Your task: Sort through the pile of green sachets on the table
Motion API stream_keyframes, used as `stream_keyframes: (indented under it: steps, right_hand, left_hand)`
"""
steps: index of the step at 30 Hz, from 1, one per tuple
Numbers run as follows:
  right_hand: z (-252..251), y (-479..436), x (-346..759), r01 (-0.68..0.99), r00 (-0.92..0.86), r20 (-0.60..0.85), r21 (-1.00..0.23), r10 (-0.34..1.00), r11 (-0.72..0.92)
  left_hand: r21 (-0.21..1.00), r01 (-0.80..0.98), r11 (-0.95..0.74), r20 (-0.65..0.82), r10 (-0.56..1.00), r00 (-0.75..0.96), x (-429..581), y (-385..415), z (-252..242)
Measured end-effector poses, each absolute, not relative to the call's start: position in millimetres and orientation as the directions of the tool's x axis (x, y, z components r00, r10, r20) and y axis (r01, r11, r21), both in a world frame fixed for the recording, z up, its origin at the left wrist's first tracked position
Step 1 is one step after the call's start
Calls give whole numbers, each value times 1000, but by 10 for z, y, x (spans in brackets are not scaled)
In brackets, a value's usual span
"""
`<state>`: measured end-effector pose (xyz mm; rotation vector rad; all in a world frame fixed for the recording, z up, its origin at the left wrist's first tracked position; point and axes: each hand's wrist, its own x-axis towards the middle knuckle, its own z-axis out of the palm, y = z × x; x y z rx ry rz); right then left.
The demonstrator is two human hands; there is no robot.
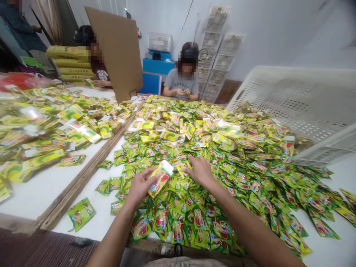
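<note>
My left hand (144,185) grips a small yellow and green box (160,179) with a picture on its face; its white end flap points up and to the right. Just right of it, my right hand (200,170) reaches over the pile with fingers bent, beside a yellow piece (183,169) at its fingertips; whether it holds that piece is unclear. Green sachets (178,207) with red print lie thickly under and around both hands. Behind them spreads a heap of yellow boxes (169,135).
A wooden strip (91,174) divides the table, with more yellow boxes on its left. A white perforated crate (300,100) tilts at the right. A cardboard panel (116,55) stands upright. Two people (182,83) sit across the table; another person is at the far left.
</note>
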<state>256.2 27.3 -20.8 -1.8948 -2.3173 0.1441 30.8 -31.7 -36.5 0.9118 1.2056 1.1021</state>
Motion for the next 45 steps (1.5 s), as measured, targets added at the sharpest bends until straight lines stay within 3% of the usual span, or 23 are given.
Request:
stream_keyframes:
  steps: [7,10,12,14,16,18,20,31,36,40,43,45]
  right_hand:
    - [-297,244,2533,920,-305,98,-227,947,320]
    - [-193,226,2630,904,-271,74,-322,960,280]
    - [-124,200,2656,854,-239,82,-457,968,250]
    - [-92,151,2621,697,-166,79,-696,983,174]
    - [-116,79,2520,403,-74,30,-913,997,57]
    - [-190,-3,2388,141,-40,-29,-990,999,-23]
    - [-282,-83,2282,54,-58,-41,-998,997,-38]
    - [-251,-103,2463,134,-442,-275,-961,854,-240]
    - [-275,-90,2364,313,-435,-165,-950,885,-23]
    - [-294,-60,2272,440,-397,-88,-892,914,105]
    - [-299,118,2259,657,-318,79,-701,945,279]
    - [-331,291,2268,755,-390,122,-526,913,393]
  left_hand:
    - [961,-118,251,-257,966,-38,292,-458,-404]
    - [968,-85,238,-243,968,-64,311,-497,-409]
    - [973,-63,221,-225,973,-55,342,-520,-423]
    - [979,-54,198,-200,979,-31,379,-541,-441]
    - [979,-83,187,-187,982,4,416,-560,-456]
    - [969,-151,197,-197,980,19,444,-577,-468]
    - [957,-206,206,-209,978,7,454,-594,-483]
    - [915,-297,273,-260,962,84,447,-685,-574]
    - [944,-234,232,-225,973,57,457,-666,-558]
    - [919,-272,285,-287,957,32,391,-653,-527]
    - [895,-319,311,-329,944,-3,322,-636,-533]
    - [889,-349,298,-337,940,-57,284,-618,-539]
